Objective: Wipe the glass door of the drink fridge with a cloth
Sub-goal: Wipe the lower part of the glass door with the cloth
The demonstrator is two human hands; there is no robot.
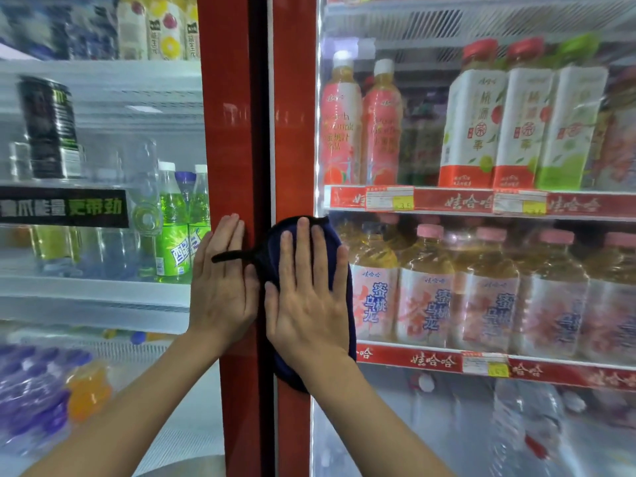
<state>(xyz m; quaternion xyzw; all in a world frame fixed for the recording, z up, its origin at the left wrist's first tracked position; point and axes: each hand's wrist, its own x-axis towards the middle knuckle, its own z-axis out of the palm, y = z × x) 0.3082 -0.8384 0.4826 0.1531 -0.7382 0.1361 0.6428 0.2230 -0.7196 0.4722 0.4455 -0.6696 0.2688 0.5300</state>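
The cloth (290,375) is showing deep navy, its loop (230,257) black. The door frame (294,132) is gleaming red. The peach bottles (340,132) are wearing pink labels, the soda bottle (172,242) is glowing lime green, the can (48,132) is showing black, and the shelf strips (451,201) are running red with white characters.

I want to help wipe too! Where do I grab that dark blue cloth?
Probably its bottom end, from below: the cloth lies flat on the red door frame under the right hand, and that end sticks out past the wrist. The thin black loop on its left is another handle.
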